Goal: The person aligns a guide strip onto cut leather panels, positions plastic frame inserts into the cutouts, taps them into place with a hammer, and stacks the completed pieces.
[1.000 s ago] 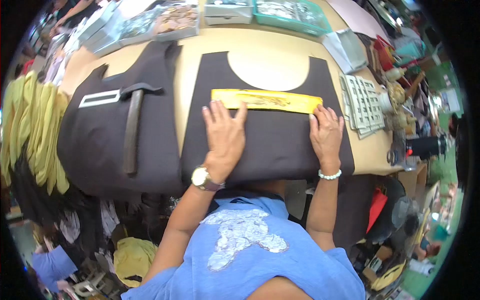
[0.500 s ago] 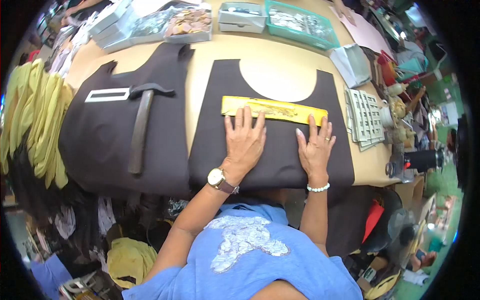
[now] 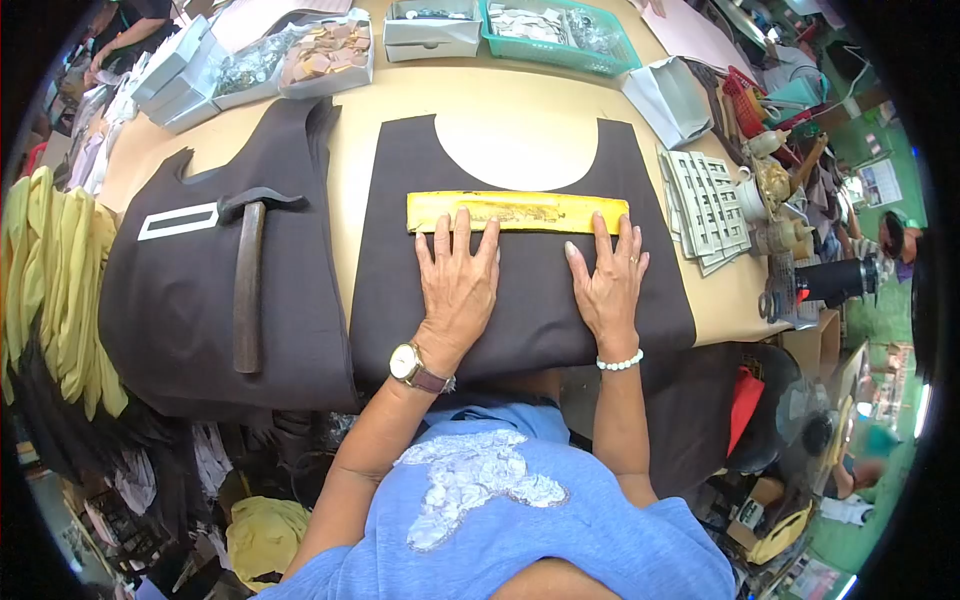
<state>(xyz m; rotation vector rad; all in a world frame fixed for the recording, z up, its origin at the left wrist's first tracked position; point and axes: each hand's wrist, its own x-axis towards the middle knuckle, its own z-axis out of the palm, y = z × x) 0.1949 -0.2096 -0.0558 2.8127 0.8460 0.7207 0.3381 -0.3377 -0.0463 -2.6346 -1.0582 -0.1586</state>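
A flat yellow strip with dark worn marks lies across a dark cut cloth piece, just under its curved neckline. My left hand, above a wristwatch, rests palm down with fingers spread and fingertips on the strip's left half. Over on its right end lie the fingertips of my right hand, also flat, a beaded bracelet at the wrist. To the left, a hammer and a white rectangular frame lie on a stack of dark cloth pieces.
Along the back stand a box of tan pieces, a grey box and a teal basket of small parts. Slotted pale plates lie at the right. Yellow cloth hangs off the left side. Another person's arm shows far left.
The view has turned slightly, so the table's things sit further left in it. Both hands keep their fingertips on the strip, which stays below the neckline.
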